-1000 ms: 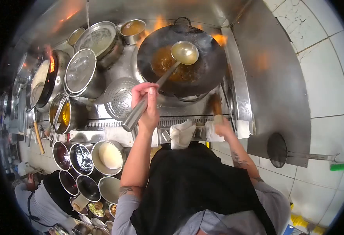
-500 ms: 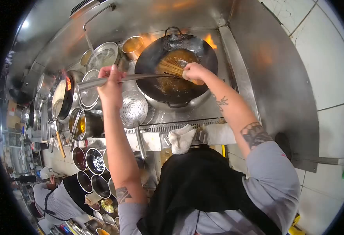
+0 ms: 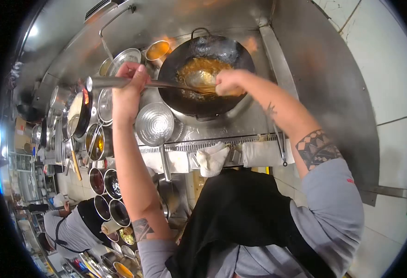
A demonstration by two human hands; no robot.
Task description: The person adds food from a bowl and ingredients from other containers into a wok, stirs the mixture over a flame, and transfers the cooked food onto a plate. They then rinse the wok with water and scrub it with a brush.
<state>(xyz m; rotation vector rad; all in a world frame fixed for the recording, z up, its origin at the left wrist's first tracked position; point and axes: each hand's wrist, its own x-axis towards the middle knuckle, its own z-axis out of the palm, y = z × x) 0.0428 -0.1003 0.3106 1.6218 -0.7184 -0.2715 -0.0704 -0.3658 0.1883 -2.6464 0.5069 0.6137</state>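
Note:
My left hand (image 3: 130, 82) is wrapped round the long steel handle of a ladle (image 3: 173, 84), its thumb along the top. The ladle's bowl lies low inside a large black wok (image 3: 231, 50), among bubbling brownish liquid (image 3: 192, 68). My right hand (image 3: 230, 82) reaches over the wok's right side, closed on a bamboo wok brush (image 3: 206, 90). The brush's bristles press into the wok right beside the ladle's bowl, and the right hand is smeared by motion.
A perforated strainer (image 3: 155, 123) rests left of the wok, near a pot of orange liquid (image 3: 158, 52). Water runs from a tap (image 3: 114, 22). A folded white cloth (image 3: 212, 160) lies on the front ledge. Several sauce pots (image 3: 119, 212) stand lower left; a co-worker (image 3: 76, 231) is beyond.
My left hand and the ladle's handle end have risen in view. The brush has turned and swept lower in the wok. The liquid looks more stirred, and the flame at the right has faded.

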